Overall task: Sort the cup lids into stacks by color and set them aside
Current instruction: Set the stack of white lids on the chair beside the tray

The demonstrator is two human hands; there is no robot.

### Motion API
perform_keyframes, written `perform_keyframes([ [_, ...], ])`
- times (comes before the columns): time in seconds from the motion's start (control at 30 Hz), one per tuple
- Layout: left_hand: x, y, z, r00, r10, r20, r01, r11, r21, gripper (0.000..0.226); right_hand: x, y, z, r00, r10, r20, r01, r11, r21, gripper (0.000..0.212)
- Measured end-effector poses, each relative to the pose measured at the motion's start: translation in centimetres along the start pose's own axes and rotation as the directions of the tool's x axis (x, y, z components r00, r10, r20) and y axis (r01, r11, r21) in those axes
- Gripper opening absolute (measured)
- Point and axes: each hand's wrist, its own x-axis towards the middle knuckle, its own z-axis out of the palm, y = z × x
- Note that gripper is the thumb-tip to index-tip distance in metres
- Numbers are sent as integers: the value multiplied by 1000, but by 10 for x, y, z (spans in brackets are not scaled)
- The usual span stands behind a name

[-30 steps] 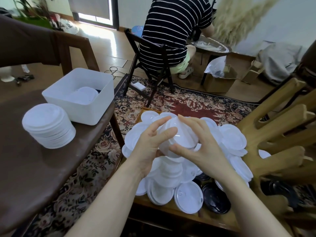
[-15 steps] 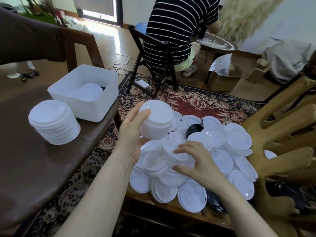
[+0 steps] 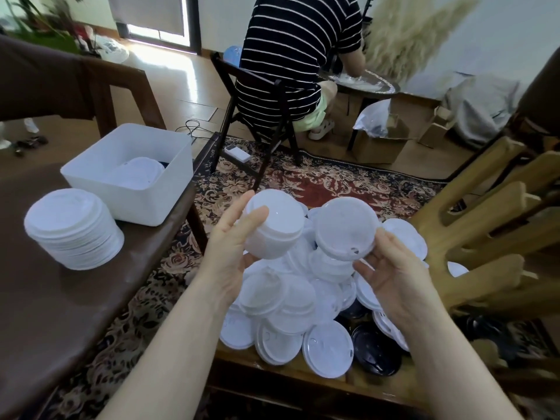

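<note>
From the head view, the left hand (image 3: 230,253) gripped a short stack of white lids (image 3: 272,225), thumb curled over its top, raised above the loose pile of lids (image 3: 291,301) on the low wooden table (image 3: 242,365). The right hand (image 3: 397,277) held a single white lid (image 3: 345,228) tilted, fingertips at its lower rim, just beside the stack. Well apart to the left, a finished white stack (image 3: 74,228) stood near the brown table's edge (image 3: 157,247), beside a white bin (image 3: 127,174); carpet showed between the two tables.
</note>
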Motion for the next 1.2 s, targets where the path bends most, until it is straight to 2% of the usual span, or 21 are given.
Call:
perform_keyframes([
  [0.07, -3, -4, 4, 998, -34, 53, 33, 999, 24, 63, -3, -4, 4, 995, 67, 71, -77, 984, 163, 16],
  [0.13, -4, -9, 7, 994, -51, 93, 45, 997, 64, 63, -7, -4, 8, 989, 97, 113, -123, 960, 251, 18],
  [0.3, -12, -18, 16, 982, -92, 162, 77, 992, 98, 60, -16, 0, 16, 981, 95, 168, -137, 955, 262, 24],
  [0.47, -16, -15, 19, 980, -78, 181, 62, 994, 93, 65, -24, 0, 15, 981, 22, 191, -24, 1000, 9, 25],
  [0.57, -18, -13, 20, 971, -94, 219, 78, 994, 80, 64, -25, -5, 15, 977, -35, 211, 60, 992, -114, 51],
  [0.67, -19, -11, 20, 960, -117, 255, 97, 991, 91, 64, -25, -12, 12, 952, -62, 301, 144, 955, -259, 74],
  [0.77, -18, -10, 17, 954, -115, 277, 86, 990, 114, 60, -23, -20, 9, 936, -50, 348, 178, 920, -348, 79],
  [0.83, -17, -11, 16, 953, -113, 282, 78, 988, 131, 57, -21, -22, 6, 944, -92, 317, 237, 856, -459, 75],
  [0.93, -17, -11, 16, 941, -122, 316, 74, 984, 161, 57, -19, -19, 4, 932, -172, 320, 349, 666, -659, 76],
  [1.03, -20, -11, 17, 930, -129, 345, 71, 982, 174, 55, -20, -16, 4, 906, -181, 382, 397, 675, -622, 85],
  [1.1, -21, -12, 18, 926, -134, 353, 76, 982, 173, 52, -21, -14, 7, 883, -179, 434, 425, 696, -579, 81],
  [1.2, -23, -13, 20, 931, -130, 341, 75, 983, 169, 48, -19, -9, 12, 890, -238, 390, 441, 670, -597, 76],
])
